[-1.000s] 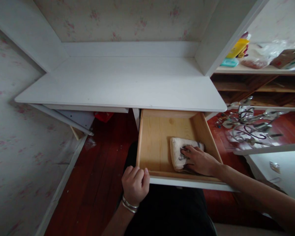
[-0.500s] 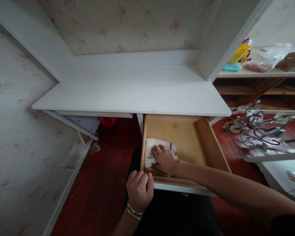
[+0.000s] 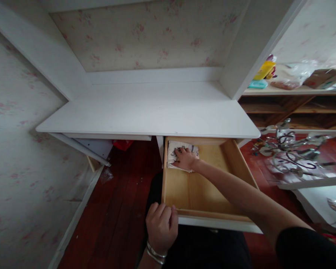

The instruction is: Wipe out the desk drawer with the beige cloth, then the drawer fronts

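Your right hand (image 3: 186, 158) presses flat, fingers together, on a folded cloth (image 3: 174, 148) in the drawer's (image 3: 197, 190) far-left corner — your left hand (image 3: 161, 225), fingers curled, grips its front-left corner.

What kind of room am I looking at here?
Probably a bedroom or study in a home: floral wallpaper, a white desk with an open wooden drawer, and a dark red wood floor. The right hand presses a folded cloth in the drawer.
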The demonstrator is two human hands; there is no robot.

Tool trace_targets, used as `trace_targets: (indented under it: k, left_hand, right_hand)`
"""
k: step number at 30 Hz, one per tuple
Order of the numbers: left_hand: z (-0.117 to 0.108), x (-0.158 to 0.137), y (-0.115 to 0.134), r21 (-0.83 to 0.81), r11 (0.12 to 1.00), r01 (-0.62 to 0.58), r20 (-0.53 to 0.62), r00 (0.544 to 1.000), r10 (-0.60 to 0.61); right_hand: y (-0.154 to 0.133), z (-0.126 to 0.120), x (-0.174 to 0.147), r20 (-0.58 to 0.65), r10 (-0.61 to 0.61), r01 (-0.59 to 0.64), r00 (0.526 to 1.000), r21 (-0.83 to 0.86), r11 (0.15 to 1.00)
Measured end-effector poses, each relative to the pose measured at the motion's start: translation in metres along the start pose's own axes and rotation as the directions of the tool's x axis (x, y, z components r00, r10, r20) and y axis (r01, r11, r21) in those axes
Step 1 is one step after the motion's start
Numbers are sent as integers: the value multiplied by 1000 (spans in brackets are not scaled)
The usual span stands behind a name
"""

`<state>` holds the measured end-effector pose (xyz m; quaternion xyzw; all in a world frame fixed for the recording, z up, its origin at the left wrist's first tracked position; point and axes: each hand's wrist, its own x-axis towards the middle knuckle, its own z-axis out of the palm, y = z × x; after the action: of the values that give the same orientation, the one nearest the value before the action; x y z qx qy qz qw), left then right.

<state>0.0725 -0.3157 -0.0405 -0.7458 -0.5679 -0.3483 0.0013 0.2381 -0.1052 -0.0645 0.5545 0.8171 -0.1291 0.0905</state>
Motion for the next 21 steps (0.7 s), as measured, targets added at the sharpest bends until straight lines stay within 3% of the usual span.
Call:
trace_targets:
  k: [7,16,21]
  left_hand:
    - [0,1,-1,-16,1000,-20,-21,1000,19]
    - [2,0,-2,-11,1000,-21,-14,1000,21]
    - [1,0,-2,9,1000,-28,-22,999,28]
  right_hand:
    - [2,19,-20,-40,-84,77,996,-150,986]
    - [14,15,-14,-115,-100,66,988,-270,961]
    - [29,15,-22,-174,-200,142,964,-297,944]
